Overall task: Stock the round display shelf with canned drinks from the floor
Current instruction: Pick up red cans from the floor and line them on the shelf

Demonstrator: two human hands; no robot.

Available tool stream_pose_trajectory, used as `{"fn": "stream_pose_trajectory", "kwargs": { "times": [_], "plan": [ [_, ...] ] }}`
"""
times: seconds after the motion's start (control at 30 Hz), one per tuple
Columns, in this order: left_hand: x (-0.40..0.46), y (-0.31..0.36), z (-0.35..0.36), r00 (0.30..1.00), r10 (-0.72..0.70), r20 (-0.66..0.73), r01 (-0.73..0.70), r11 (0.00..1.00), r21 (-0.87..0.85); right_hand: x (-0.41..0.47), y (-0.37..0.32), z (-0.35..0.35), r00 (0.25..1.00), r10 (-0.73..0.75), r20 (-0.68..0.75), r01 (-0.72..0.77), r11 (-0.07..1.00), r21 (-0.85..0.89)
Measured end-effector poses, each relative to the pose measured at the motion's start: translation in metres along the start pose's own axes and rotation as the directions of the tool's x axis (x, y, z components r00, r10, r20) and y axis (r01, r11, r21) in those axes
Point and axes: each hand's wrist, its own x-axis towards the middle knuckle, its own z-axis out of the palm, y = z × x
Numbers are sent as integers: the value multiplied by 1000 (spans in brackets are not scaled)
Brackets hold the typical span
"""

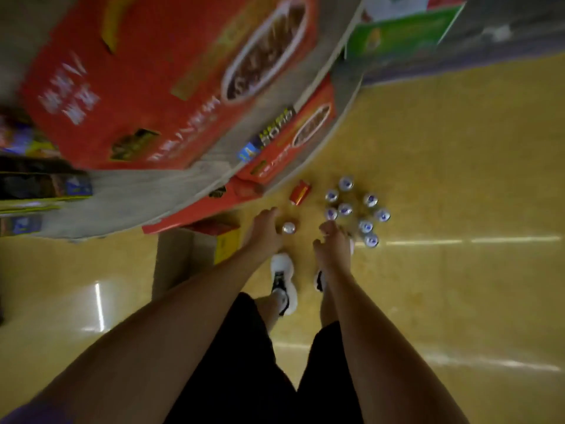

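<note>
The left hand (pixel 265 229) reaches down with loose fingers beside a lone silver-topped can (pixel 288 228) standing upright on the floor. The right hand (pixel 334 243), fingers loosely curled and holding nothing, hangs near the cluster of upright silver cans (pixel 354 209), likely ready for grabbing.

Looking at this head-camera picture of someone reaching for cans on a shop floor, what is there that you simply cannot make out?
Head view only:
- Print on the red boxes on the round shelf: motion blur.
- Brand on the cans on the floor: too small, only tops show.
- Whether the left hand touches the single can: blurred.
- What the right hand covers: hidden beneath it.
- Right shoe: mostly behind the right forearm.
</note>
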Motion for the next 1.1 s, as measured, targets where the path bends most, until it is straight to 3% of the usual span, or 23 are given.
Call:
{"fn": "stream_pose_trajectory", "kwargs": {
  "times": [0.17, 0.57, 0.7, 0.93, 1.1],
  "plan": [
    [41, -44, 71, 998, -21, 55, 18, 998, 62, 32, 51, 66, 996, 38, 77, -39, 999, 18],
    [162, -177, 205, 990, -66, 127, 45, 986, 163, 141, 150, 228, 993, 107, 57, -107, 994, -6],
    [210, -196, 241, 989, 15, 147, -46, 976, 211, 182, 175, 259, 990, 137, 33, -137, 990, 13],
    [281, -208, 292, 972, 16, 233, -82, 958, 276, 231, 214, 296, 991, 132, -11, -132, 991, -10],
    [305, -208, 313, 973, -47, 225, -14, 965, 261, 246, 229, 313, 993, 106, 46, -104, 994, -39]
  ]
}}
